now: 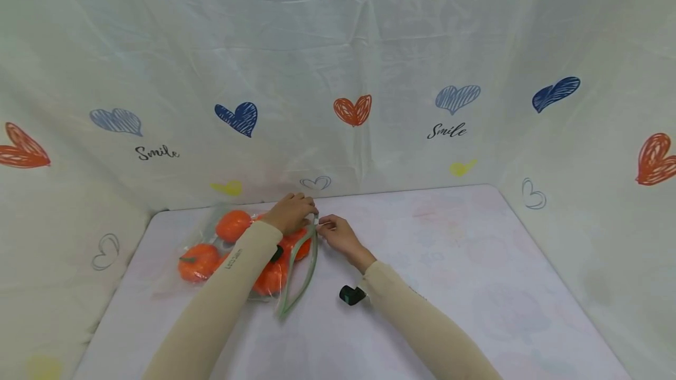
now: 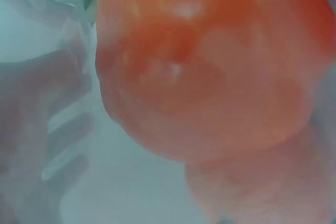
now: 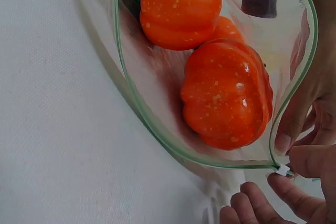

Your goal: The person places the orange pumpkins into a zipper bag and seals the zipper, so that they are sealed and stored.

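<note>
A clear zip bag (image 1: 297,286) with a green zip edge lies on the table, full of several orange pumpkins (image 3: 226,95). Its mouth gapes in the right wrist view, and a small white slider (image 3: 282,170) sits at the far end of the zip. My left hand (image 1: 291,214) reaches over the bag and grips its far corner beside the slider. From the right, my right hand (image 1: 340,234) pinches the slider end between thumb and index finger, other fingers loosely bent. Hazy plastic and a large pumpkin (image 2: 210,77) fill the left wrist view.
The white table (image 1: 449,286) runs back to a hanging cloth (image 1: 401,46) printed with hearts and words, which also encloses both sides. A dark wrist camera (image 1: 351,295) sits by the right cuff. My left sleeve (image 1: 222,286) crosses over the bag.
</note>
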Available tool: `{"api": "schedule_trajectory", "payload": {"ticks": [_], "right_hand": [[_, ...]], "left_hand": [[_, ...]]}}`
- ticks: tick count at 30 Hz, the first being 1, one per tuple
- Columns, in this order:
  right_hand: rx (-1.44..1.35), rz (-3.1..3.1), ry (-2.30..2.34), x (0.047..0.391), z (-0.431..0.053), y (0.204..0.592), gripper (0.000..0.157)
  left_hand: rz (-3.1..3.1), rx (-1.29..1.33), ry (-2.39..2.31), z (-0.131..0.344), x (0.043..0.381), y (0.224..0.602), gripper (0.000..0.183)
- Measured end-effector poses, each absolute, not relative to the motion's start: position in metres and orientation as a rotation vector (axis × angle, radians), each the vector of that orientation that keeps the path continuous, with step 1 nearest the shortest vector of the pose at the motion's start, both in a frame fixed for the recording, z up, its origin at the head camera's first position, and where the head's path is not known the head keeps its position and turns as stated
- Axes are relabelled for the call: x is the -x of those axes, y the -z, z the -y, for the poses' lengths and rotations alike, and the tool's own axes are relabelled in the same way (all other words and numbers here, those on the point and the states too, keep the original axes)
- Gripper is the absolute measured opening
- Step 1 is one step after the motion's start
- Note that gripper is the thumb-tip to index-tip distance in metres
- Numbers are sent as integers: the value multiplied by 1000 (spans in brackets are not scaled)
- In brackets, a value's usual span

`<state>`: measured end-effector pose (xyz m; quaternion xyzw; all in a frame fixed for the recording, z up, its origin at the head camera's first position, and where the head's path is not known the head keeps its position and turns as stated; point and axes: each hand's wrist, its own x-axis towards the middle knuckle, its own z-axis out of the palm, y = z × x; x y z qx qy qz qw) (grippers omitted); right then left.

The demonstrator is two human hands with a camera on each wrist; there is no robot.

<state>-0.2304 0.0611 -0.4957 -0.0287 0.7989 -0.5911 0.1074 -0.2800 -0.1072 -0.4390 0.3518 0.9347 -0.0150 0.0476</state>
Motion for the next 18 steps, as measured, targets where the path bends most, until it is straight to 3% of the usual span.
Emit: {"api": "schedule_trajectory", "payload": {"ticks": [18], "right_hand": [[-35, -2270, 1857, 228, -48, 492, 24]], "left_hand": [[-2909, -1410, 61, 118, 284, 431, 11]]}}
